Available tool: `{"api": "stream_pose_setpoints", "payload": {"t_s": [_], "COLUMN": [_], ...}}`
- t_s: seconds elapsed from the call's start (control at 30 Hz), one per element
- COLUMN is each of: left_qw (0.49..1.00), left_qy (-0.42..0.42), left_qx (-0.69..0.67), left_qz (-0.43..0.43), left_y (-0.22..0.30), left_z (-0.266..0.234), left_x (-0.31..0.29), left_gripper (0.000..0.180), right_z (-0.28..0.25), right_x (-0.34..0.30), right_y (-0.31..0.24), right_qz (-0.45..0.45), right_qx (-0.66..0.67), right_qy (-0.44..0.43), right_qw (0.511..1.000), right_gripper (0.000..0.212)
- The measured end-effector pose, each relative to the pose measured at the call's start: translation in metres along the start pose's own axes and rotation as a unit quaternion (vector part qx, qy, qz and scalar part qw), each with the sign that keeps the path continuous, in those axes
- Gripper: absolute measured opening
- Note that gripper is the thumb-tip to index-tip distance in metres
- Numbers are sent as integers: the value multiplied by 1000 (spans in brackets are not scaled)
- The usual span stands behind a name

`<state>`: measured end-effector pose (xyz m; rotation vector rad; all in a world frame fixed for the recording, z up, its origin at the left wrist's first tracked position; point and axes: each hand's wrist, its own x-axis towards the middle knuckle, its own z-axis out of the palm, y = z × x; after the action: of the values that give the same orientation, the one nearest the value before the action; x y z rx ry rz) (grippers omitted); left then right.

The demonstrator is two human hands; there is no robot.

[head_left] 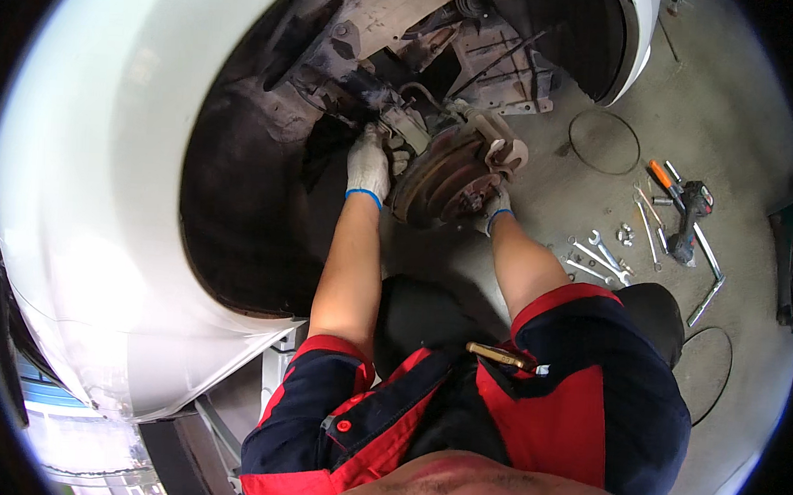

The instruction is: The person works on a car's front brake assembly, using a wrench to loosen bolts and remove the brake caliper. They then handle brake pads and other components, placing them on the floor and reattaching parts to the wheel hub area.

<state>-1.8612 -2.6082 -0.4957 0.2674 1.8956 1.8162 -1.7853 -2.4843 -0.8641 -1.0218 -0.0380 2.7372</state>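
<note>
In front of me is a rusty brake disc (pixel 435 174) with its hub, inside the open wheel arch of a white car. My left hand (pixel 369 162), in a pale knitted glove with a blue cuff, reaches in behind the disc's left side. Its fingers are closed among the suspension parts, and what they grip is hidden. At the disc's lower right, my right hand (pixel 498 206), gloved the same way, is closed against the disc near the hub; its fingers are partly covered. A rusty brake caliper bracket (pixel 504 150) sits on the disc's upper right edge.
The white fender (pixel 109 146) curves around the left. On the floor at right lie several wrenches (pixel 604 249), some nuts (pixel 625 233), a cordless power tool (pixel 690 220), an orange-handled tool (pixel 663 178) and a breaker bar (pixel 712 279). A thin black ring (pixel 639 152) lies farther off.
</note>
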Motion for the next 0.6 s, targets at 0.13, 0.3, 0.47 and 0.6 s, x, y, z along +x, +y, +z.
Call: {"api": "stream_pose_setpoints", "payload": {"t_s": [0.13, 0.3, 0.47, 0.6], "left_qw": [997, 998, 994, 998], "left_qy": [27, 46, 89, 51], "left_qx": [-42, 31, 67, 33], "left_qz": [-58, 27, 0, -22], "left_y": [-9, -18, -6, -13], "left_z": [-34, -28, -9, -24], "left_x": [32, 29, 27, 39], "left_gripper": [53, 58, 52, 47], "right_z": [23, 24, 64, 185], "right_x": [-30, -66, -114, -215], "right_y": [23, -10, -128, -118], "right_qz": [37, -19, -473, -748], "right_qx": [-6, -120, -460, -427], "right_qy": [-20, 16, 282, 71], "right_qw": [999, 992, 697, 502], "right_gripper": [54, 45, 53, 65]}}
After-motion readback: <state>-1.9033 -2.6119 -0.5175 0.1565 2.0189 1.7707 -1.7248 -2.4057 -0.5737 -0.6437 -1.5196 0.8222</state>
